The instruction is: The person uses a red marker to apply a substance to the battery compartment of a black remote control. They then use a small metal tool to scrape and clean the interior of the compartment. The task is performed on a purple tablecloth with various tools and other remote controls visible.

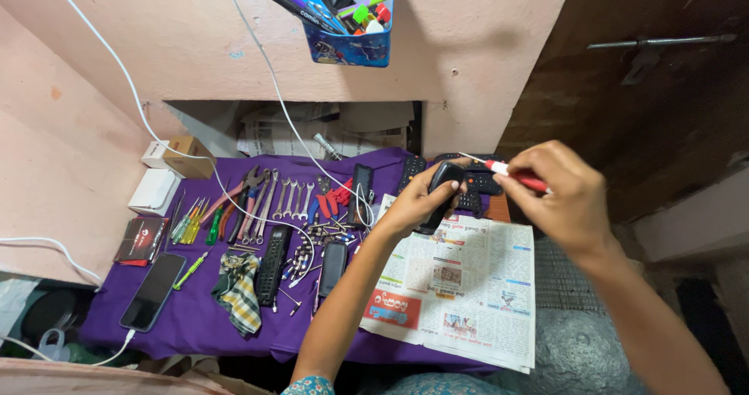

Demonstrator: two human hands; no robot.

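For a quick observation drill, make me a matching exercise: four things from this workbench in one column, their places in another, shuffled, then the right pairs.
Things:
1. black remote
2. red-handled screwdriver
3. smartphone
4. blue pen holder

Places:
A. hanging on the wall above the bench
B. flat on the purple cloth, at its left edge, cable plugged in
C. in the left hand, over the newspaper
D. in the right hand

Pairs: 1-C, 2-D, 3-B, 4-A

Bare forearms, patterned clothing
Both arms uncovered to the fingers [427, 194] — teal floral-print garment [312, 386] showing at the bottom edge.
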